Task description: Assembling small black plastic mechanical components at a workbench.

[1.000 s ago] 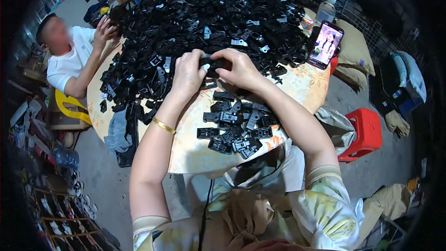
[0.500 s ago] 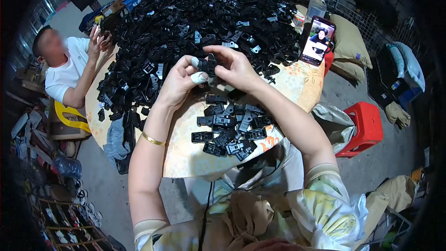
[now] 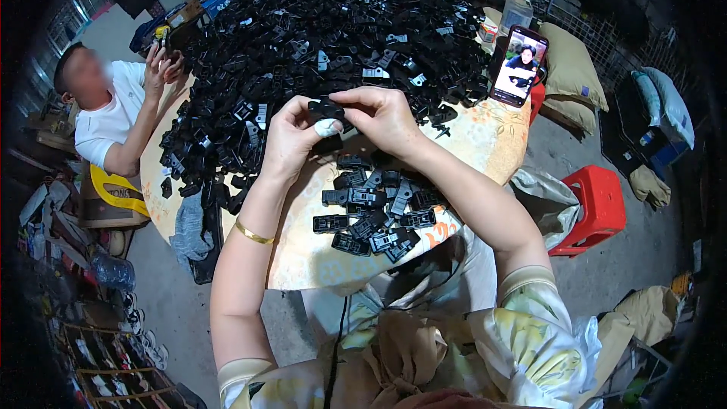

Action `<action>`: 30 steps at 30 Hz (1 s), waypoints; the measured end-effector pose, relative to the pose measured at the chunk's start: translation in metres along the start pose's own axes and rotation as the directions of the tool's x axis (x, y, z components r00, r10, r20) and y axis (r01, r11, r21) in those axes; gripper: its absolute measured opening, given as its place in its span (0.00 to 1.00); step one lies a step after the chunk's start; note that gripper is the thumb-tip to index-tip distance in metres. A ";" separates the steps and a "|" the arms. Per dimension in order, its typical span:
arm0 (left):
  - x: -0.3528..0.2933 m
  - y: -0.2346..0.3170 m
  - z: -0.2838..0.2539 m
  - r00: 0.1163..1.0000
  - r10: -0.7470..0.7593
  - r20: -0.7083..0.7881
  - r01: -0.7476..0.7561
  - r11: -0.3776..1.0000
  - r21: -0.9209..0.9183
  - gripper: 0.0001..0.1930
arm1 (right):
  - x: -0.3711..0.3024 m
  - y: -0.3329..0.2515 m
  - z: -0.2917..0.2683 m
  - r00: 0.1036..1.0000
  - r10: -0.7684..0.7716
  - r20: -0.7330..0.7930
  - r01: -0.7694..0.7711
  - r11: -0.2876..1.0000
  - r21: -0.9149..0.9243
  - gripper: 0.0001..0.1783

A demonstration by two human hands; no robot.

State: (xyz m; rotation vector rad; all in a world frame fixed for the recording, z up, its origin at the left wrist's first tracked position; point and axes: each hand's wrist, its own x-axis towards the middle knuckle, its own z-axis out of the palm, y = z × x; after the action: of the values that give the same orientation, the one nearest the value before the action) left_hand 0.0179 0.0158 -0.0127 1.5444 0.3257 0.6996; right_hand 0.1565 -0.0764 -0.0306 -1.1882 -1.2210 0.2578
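Note:
Both hands meet over the near side of the round table, at the edge of a big pile of black plastic parts (image 3: 303,38). Between them is a small black plastic part (image 3: 326,110). My left hand (image 3: 290,136), its thumb wrapped in white tape, closes on the part from the left. From the right, the fingers and thumb of my right hand (image 3: 385,123) pinch it; the fingers partly cover its shape. Nearer to me lies a small group of black buckle-like pieces (image 3: 369,221), several with grey metal bits.
A phone (image 3: 518,67) stands upright at the table's right, beside a clear bottle (image 3: 517,9). Across on the left, a person in a white shirt (image 3: 113,106) handles something. A red stool (image 3: 587,210) and stuffed sacks (image 3: 572,68) are on the floor at right.
My hands have drawn closer together and the part has turned between them. My right fingers now reach over its top. The group of pieces nearer to me stays as it was.

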 end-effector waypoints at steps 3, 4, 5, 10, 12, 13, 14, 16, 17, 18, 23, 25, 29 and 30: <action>0.001 -0.001 -0.007 1.000 0.005 -0.025 0.000 0.978 0.207 0.12 | 0.000 -0.002 0.002 0.983 -0.181 -0.027 0.176 0.975 -0.138 0.12; 0.000 0.002 -0.003 1.000 0.005 -0.024 0.000 0.979 0.206 0.12 | 0.000 -0.003 0.002 0.955 -0.294 -0.038 0.278 0.933 -0.228 0.13; -0.004 0.007 0.003 0.999 -0.012 -0.040 0.020 0.977 0.213 0.12 | 0.000 -0.004 0.001 0.955 -0.293 -0.038 0.277 0.933 -0.229 0.13; -0.006 0.009 0.007 0.996 0.008 -0.086 0.030 0.899 0.437 0.08 | -0.001 -0.010 -0.001 0.895 -0.445 0.017 0.426 0.844 -0.327 0.15; -0.006 0.019 0.008 0.996 -0.060 -0.058 0.080 0.895 0.440 0.11 | -0.001 -0.009 -0.003 0.938 -0.346 0.028 0.340 0.900 -0.272 0.16; -0.007 0.022 0.007 0.991 -0.129 -0.038 0.133 0.886 0.445 0.13 | 0.000 -0.009 -0.003 0.968 -0.245 0.050 0.250 0.945 -0.211 0.16; -0.008 0.019 0.006 0.991 -0.129 -0.043 0.135 0.885 0.446 0.13 | -0.001 -0.009 -0.001 0.968 -0.246 0.053 0.251 0.946 -0.207 0.16; -0.011 0.009 0.006 0.999 0.011 -0.043 0.003 0.948 0.318 0.12 | -0.002 -0.012 0.002 0.903 -0.427 0.043 0.414 0.843 -0.343 0.16; -0.011 0.007 0.009 0.997 0.055 -0.063 -0.037 0.965 0.259 0.13 | -0.002 -0.014 0.004 0.904 -0.426 0.046 0.416 0.846 -0.335 0.16; -0.013 0.006 0.012 0.996 0.052 -0.073 -0.031 0.965 0.262 0.13 | -0.002 -0.016 0.004 0.884 -0.462 0.066 0.452 0.813 -0.368 0.16; -0.011 0.003 0.015 0.982 -0.179 -0.053 0.152 0.933 -0.325 0.15 | 0.003 -0.013 -0.001 0.942 -0.322 0.099 0.336 0.919 -0.205 0.15; -0.008 0.008 0.014 0.995 -0.039 -0.092 0.015 0.968 -0.251 0.14 | 0.006 -0.008 -0.017 0.988 -0.095 0.124 0.100 0.995 -0.030 0.17; -0.006 0.016 -0.007 0.994 0.081 -0.076 -0.058 0.961 0.271 0.16 | 0.022 -0.009 -0.047 0.965 0.166 0.205 -0.170 0.985 0.002 0.19; -0.006 0.013 -0.010 0.994 0.079 -0.078 -0.055 0.961 0.270 0.16 | 0.023 -0.015 -0.054 0.932 0.222 0.286 -0.225 0.974 -0.022 0.19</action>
State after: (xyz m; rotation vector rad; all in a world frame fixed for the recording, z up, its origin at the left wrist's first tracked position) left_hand 0.0046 0.0181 -0.0017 1.7906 0.4503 0.8041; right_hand 0.2039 -0.0966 0.0013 -1.3138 -1.3305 0.6247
